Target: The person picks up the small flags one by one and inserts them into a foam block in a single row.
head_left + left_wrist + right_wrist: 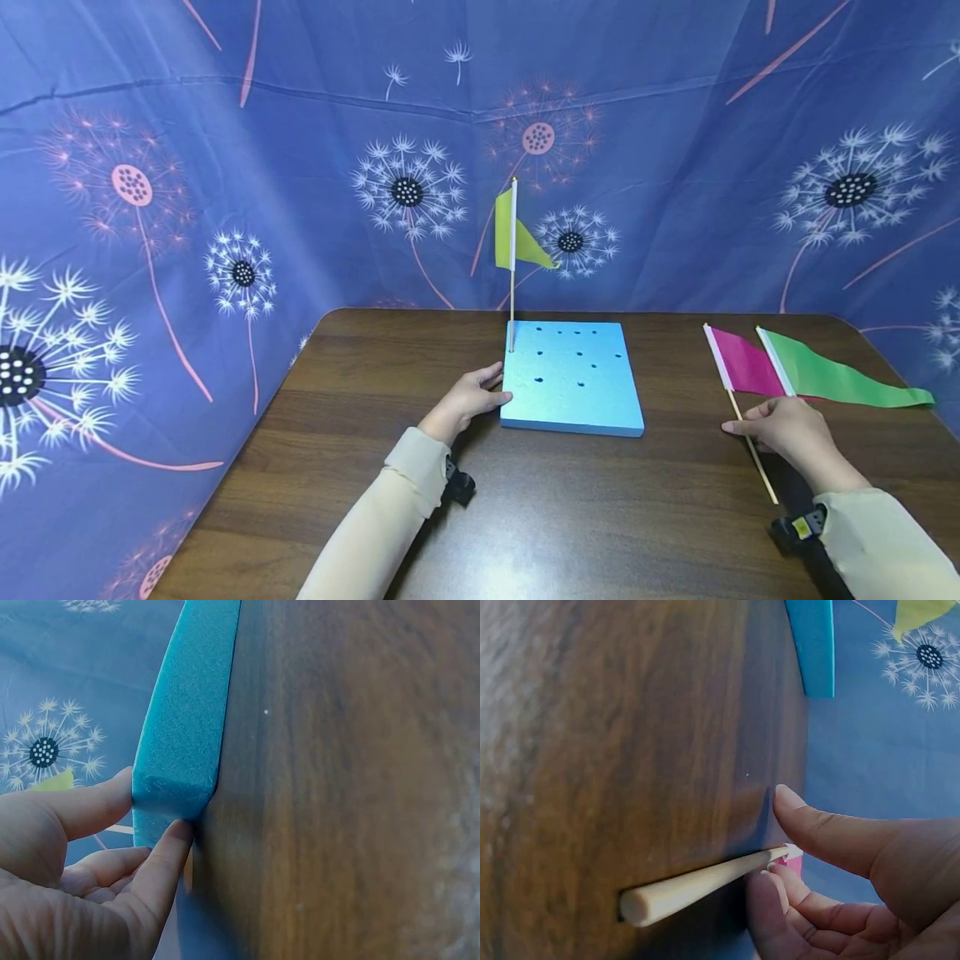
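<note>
Behind the blue foam board: we see a dandelion-print cloth backdrop.
Under the board: our wood-grain tabletop.
Blue foam board: holed; our left hand pinches its near left corner.
Green flag, magenta flag: right of the board.
Yellow-green flag: upright at the board's left edge.
Right hand: thumb and fingers parted around the magenta flag's stick.

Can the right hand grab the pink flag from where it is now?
Probably yes: the right hand is at the pink flag's stick, which shows between thumb and fingers, with nothing visible in the way.
</note>
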The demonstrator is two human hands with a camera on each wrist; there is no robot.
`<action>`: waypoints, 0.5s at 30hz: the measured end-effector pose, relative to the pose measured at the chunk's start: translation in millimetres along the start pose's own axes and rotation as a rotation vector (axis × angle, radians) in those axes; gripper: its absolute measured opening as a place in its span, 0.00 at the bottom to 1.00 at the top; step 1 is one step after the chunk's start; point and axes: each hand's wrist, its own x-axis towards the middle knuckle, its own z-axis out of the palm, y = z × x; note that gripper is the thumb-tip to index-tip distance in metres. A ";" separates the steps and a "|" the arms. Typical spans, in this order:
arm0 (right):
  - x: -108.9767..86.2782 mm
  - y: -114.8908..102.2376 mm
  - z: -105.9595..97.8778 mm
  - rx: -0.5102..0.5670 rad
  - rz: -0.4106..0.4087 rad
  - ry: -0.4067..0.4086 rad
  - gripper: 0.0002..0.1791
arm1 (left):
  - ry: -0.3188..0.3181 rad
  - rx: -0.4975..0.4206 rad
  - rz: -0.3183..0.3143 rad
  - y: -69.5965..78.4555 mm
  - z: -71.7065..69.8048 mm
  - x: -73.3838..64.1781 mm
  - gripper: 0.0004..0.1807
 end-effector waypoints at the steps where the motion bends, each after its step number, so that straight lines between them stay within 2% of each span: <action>1: -1.1 0.7 0.9 -0.020 -0.013 0.005 0.32 | -0.001 -0.006 -0.003 -0.2 0.2 -0.6 0.36; 6: -5.9 4.5 2.7 -0.034 -0.051 0.021 0.25 | -0.006 -0.015 0.003 -2.4 1.9 -1.0 0.36; 15: -4.2 9.7 -1.4 -0.013 -0.046 0.003 0.15 | 0.000 0.008 0.017 -4.0 5.9 0.6 0.36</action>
